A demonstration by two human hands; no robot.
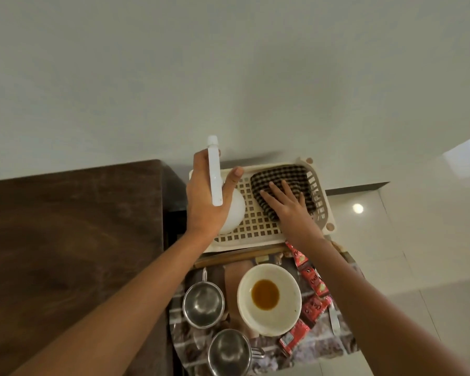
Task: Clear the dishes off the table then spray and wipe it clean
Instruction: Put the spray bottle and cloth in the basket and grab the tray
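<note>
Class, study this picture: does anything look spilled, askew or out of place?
Several red printed sachets lie scattered at different angles to the right of the round white bowl, not stacked or lined up. A pool of brown liquid sits in the bowl's bottom, but no spill shows outside it.

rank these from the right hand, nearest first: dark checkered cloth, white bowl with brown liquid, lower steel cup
1. Dark checkered cloth, directly under the right hand.
2. White bowl with brown liquid, nearer the camera.
3. Lower steel cup, bottom edge, further left.
</note>
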